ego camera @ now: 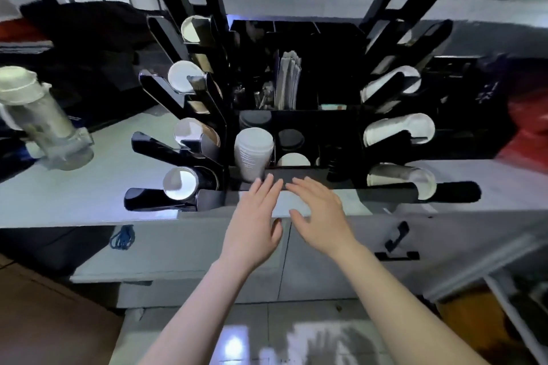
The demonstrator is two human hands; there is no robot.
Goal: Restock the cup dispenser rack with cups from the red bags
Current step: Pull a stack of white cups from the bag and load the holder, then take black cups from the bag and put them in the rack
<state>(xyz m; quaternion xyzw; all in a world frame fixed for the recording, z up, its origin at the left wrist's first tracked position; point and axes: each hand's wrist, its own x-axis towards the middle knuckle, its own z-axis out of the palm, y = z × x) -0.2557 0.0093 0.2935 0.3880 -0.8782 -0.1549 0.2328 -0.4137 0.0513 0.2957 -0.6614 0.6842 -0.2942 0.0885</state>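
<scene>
Black, glossy plastic formed the cup dispenser rack (296, 139) on the pale countertop (89, 187), its angled side tubes holding white paper cups (398, 130). Left hand (252, 225) and right hand (320, 216) hovered at its near edge, fingers spread, grasping nothing. A red bag (525, 127) lay far right.

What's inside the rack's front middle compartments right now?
A tall stack of white cups at left, dark lids and a white lid beside it. Deeper contents are hidden by the rack front wall.
</scene>
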